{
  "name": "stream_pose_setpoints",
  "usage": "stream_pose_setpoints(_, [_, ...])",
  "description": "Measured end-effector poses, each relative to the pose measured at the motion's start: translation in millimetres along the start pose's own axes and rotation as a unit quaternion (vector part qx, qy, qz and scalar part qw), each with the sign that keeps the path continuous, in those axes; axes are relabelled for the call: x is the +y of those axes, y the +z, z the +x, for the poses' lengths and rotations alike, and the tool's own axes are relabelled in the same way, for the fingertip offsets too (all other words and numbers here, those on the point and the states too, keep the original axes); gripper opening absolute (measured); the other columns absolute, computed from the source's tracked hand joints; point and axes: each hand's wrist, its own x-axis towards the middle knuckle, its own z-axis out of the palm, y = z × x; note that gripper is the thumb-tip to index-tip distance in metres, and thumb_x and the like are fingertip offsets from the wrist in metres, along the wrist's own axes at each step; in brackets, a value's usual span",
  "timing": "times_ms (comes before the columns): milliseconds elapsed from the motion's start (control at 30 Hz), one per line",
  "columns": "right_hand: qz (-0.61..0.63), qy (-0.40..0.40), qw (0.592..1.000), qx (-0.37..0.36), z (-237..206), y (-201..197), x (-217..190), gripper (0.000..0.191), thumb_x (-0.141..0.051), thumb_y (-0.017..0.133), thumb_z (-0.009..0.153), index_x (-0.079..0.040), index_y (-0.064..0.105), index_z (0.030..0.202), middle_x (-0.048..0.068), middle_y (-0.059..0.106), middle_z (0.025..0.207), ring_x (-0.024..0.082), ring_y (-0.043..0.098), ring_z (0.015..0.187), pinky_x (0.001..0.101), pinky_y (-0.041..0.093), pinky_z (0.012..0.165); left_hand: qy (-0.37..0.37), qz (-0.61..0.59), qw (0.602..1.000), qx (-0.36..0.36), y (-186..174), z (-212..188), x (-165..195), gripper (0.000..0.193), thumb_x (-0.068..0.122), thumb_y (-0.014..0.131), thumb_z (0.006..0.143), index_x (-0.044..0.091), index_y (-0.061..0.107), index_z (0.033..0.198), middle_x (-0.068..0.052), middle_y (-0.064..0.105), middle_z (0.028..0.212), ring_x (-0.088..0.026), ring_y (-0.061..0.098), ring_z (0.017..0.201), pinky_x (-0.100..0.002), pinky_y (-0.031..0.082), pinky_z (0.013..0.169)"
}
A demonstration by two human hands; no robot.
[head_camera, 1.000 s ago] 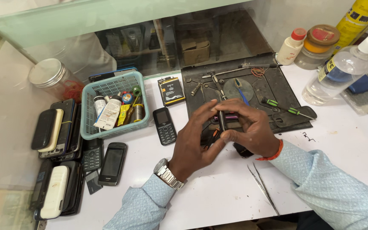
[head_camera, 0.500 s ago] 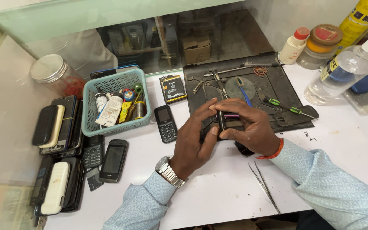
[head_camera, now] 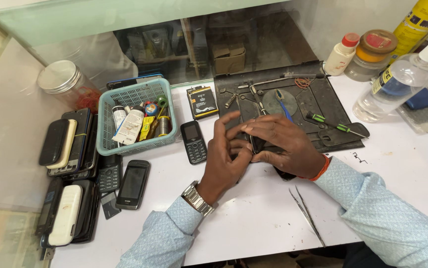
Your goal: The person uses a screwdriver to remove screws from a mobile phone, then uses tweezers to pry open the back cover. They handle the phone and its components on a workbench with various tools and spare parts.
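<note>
Both my hands meet over the front left corner of a black work mat point(head_camera: 323, 99) on the white table. My right hand point(head_camera: 286, 144) grips a small black phone point(head_camera: 257, 144) on edge, thumb under it and fingers over its top. My left hand point(head_camera: 226, 154) touches the phone's left side with its fingers spread and the index raised. Most of the phone is hidden by my fingers. A silver watch sits on my left wrist, an orange band on my right.
A black keypad phone point(head_camera: 194, 141) lies left of my hands, beside a teal basket point(head_camera: 137, 97) of small bottles. Stacked phones point(head_camera: 70, 144) fill the left side. Tweezers point(head_camera: 305, 216) lie near the front edge. A green screwdriver point(head_camera: 335, 125), battery point(head_camera: 202, 101), bottles point(head_camera: 397, 87) and jars stand behind.
My left hand has opened, its fingers lifting off the phone and spreading. The right hand keeps its hold and has tilted the phone a little lower.
</note>
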Motion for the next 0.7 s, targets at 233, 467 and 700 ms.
stream_pose_setpoints(233, [-0.01,-0.03,0.999,-0.013,-1,3,-2,0.06,-0.041,0.07,0.092,-0.007,0.058,0.14,0.008,0.068,0.135,0.031,0.061,0.127,0.0432,0.05,0.108,-0.038,-0.039,0.995,-0.077,-6,2,-1,0.079,-0.001,0.046,0.086,0.004,0.022,0.16,-0.017,0.066,0.137,-0.007,0.062,0.076,-0.02,0.05,0.063])
stream_pose_setpoints(467, [0.089,0.022,0.996,-0.018,-5,6,-7,0.054,-0.048,0.057,0.103,-0.003,0.065,0.132,0.012,0.07,0.126,0.029,0.062,0.124,0.0433,0.047,0.109,-0.1,-0.162,0.973,-0.126,-4,7,-3,0.064,0.004,0.046,0.085,-0.003,0.041,0.149,-0.017,0.061,0.127,-0.014,0.069,0.108,-0.027,0.064,0.089])
stream_pose_setpoints(700, [0.128,0.063,0.99,-0.02,-6,11,-7,0.056,-0.055,0.061,0.099,-0.004,0.068,0.123,0.008,0.072,0.113,0.026,0.065,0.114,0.044,0.046,0.11,-0.179,-0.211,0.956,-0.101,0,4,-4,0.062,0.011,0.043,0.086,-0.001,0.042,0.146,-0.008,0.062,0.097,-0.008,0.063,0.073,-0.021,0.052,0.058])
